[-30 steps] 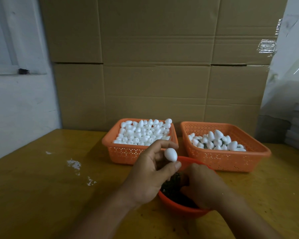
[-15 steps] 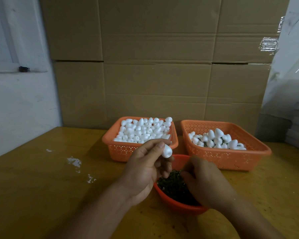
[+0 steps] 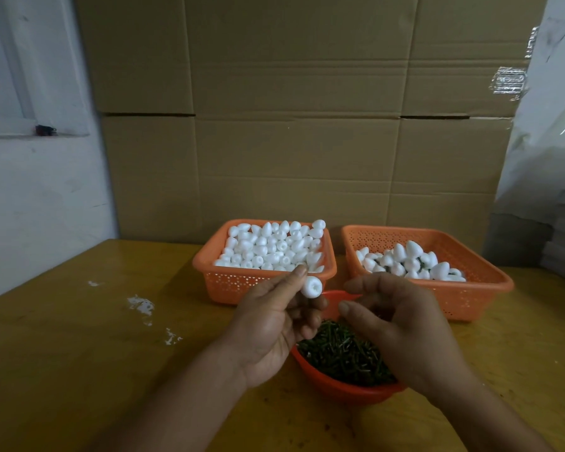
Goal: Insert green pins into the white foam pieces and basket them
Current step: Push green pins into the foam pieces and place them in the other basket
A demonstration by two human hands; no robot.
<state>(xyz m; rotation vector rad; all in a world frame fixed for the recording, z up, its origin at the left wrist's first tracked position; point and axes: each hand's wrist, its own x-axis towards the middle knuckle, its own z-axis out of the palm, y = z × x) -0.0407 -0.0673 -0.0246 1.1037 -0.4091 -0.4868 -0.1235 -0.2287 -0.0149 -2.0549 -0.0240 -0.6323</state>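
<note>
Working stage: pinning is partway through, judging by how the two baskets compare, and one more piece is in hand with no pin in it yet.
Done so far: the right basket (image 3: 477, 290) holds a shallow heap of finished pieces (image 3: 411, 262), with dark green showing between the white; most of its floor is bare.
Left to do: the left basket (image 3: 229, 283) is heaped to the rim with plain foam pieces (image 3: 268, 246), so I judge that the bulk of the job remains.
Foam piece in hand: a small white egg-shaped foam piece (image 3: 311, 286), its blunt end turned toward the camera with a dimple or hole in the middle; it is held in the air just in front of the left basket.
Left hand: the left hand (image 3: 274, 324) pinches that piece between thumb and fingertips, the other fingers curled below.
Right hand: the right hand (image 3: 402, 324) hovers over the red bowl (image 3: 343, 388), fingers curled with thumb and forefinger drawn close; whether a pin is between them cannot be told.
Pin supply: the bowl is well filled with loose green pins (image 3: 340, 353), lying every way.
Table: a yellow wooden table (image 3: 79, 353) with white crumbs (image 3: 141, 305) to the left.
</note>
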